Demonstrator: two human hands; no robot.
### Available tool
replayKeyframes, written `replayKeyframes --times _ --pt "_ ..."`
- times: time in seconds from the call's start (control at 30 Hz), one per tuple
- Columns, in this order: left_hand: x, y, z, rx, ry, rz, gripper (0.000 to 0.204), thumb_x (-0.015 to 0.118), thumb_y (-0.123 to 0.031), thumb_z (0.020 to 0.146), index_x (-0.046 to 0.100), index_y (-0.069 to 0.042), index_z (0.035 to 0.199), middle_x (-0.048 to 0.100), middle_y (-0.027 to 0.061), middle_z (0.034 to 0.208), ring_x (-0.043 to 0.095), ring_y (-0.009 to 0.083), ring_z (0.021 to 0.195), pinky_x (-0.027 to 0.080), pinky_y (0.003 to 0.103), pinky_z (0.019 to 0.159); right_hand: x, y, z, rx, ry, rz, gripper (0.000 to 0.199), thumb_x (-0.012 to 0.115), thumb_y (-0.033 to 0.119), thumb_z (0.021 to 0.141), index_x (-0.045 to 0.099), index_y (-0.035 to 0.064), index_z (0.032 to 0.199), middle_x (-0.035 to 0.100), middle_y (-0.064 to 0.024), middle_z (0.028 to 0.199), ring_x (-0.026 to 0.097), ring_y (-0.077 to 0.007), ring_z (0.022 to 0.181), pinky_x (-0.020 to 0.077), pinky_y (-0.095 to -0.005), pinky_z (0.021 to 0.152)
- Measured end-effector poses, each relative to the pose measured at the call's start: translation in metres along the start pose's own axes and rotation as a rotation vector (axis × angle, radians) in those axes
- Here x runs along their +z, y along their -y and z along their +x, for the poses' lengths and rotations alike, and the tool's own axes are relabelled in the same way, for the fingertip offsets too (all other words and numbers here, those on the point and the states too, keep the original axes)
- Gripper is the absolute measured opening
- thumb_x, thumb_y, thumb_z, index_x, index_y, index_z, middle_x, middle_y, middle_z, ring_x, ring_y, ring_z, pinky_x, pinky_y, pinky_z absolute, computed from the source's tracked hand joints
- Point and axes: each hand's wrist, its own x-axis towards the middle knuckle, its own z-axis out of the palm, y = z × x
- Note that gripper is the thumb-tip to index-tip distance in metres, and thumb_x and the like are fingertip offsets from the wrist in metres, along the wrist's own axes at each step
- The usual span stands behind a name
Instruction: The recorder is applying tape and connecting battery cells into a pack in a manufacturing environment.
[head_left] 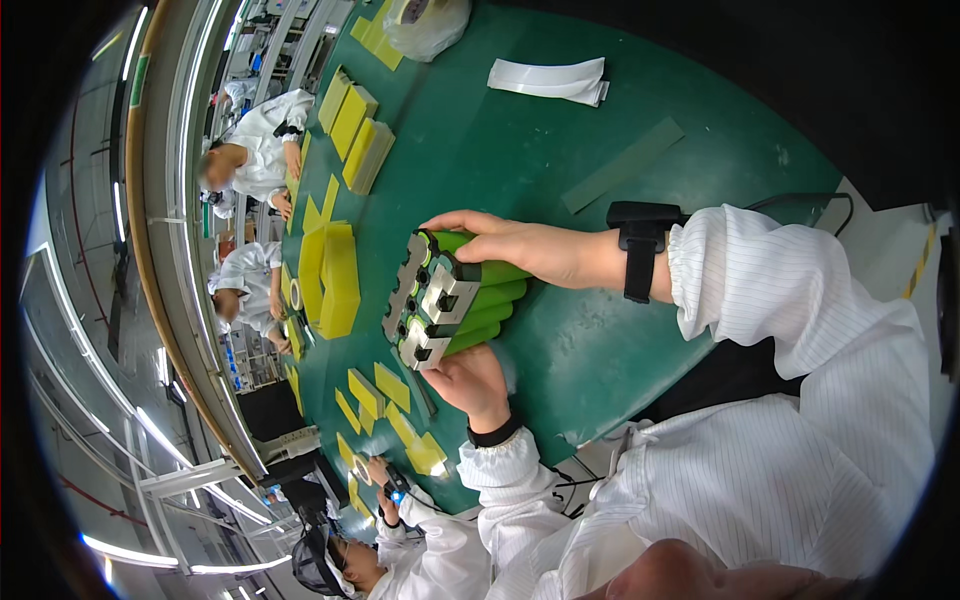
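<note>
Green tabletop, yellow pads at 9 o'clock; left hand and right hand both closed around green battery pack.

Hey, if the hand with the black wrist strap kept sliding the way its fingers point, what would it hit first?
Probably the yellow block, just past the green cell pack that the right hand rests on. Depth is hard to judge in this curved view.
</note>
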Motion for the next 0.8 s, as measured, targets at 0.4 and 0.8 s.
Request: replayKeyframes --times 0.4,0.8 --pt "0.0 0.0 -0.001 0.0 0.011 -0.006 0.046 0.031 -0.039 0.101 0.044 -0.012 0.137 0.048 0.0049 0.138 0.045 0.0242 0.126 0.032 0.042 0.107 0.006 0.005 -0.001 -0.001 0.013 0.148 0.048 0.044 0.019 0.095 0.036 0.0079 0.14 0.043 -0.006 0.135 0.038 -0.0157 0.127 0.0268 -0.0293 0.109" --pt "-0.015 0.006 0.0 0.019 0.025 0.011 0.048 0.037 -0.043 0.101 0.043 -0.013 0.138 0.045 0.0044 0.141 0.042 0.0243 0.128 0.029 0.043 0.111 -0.007 -0.009 -0.009 -0.003 0.019 -0.261 0.055 0.037 0.039 0.102 0.021 0.0177 0.151 0.023 -0.0047 0.155 0.02 -0.0183 0.142 0.0183 -0.0324 0.115"
